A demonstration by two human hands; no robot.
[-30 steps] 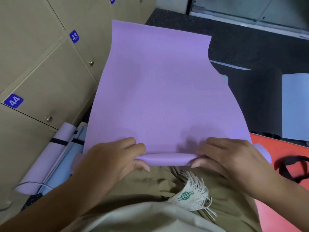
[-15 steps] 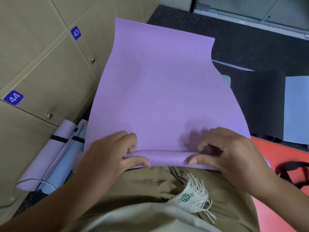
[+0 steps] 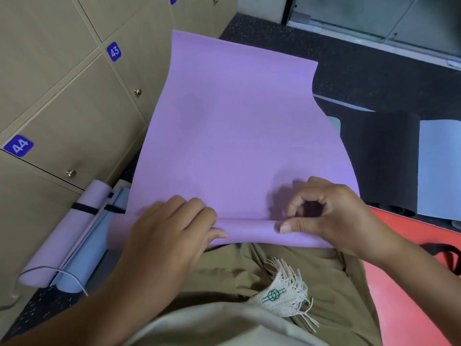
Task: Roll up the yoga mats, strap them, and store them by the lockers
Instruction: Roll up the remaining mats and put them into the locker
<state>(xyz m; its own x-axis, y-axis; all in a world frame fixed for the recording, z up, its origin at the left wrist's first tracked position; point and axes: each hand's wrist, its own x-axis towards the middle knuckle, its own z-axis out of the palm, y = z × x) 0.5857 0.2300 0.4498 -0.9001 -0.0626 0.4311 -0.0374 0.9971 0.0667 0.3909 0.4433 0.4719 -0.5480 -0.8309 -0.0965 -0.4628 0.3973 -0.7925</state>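
Observation:
A purple yoga mat (image 3: 237,136) lies spread out on the dark floor ahead of me, its near end turned into a thin roll (image 3: 249,229) just above my lap. My left hand (image 3: 169,236) grips the left part of that roll, fingers over the top and thumb under the edge. My right hand (image 3: 331,216) pinches the right part, thumb on the roll and fingers curled above it. Two rolled mats lie against the lockers (image 3: 62,116) at the left: a purple one (image 3: 67,236) with a black strap and a blue one (image 3: 87,255).
Beige numbered lockers run along the left. A black mat (image 3: 384,158) and a light blue mat (image 3: 439,168) lie flat to the right. A red mat (image 3: 409,283) lies under my right side, with a black strap (image 3: 446,255) on it. A white cable (image 3: 50,273) crosses the rolled mats.
The roll at the near end has grown slightly thicker. My right fingers lifted off it and curled up, leaving the thumb on the roll. My left hand shifted forward over the roll.

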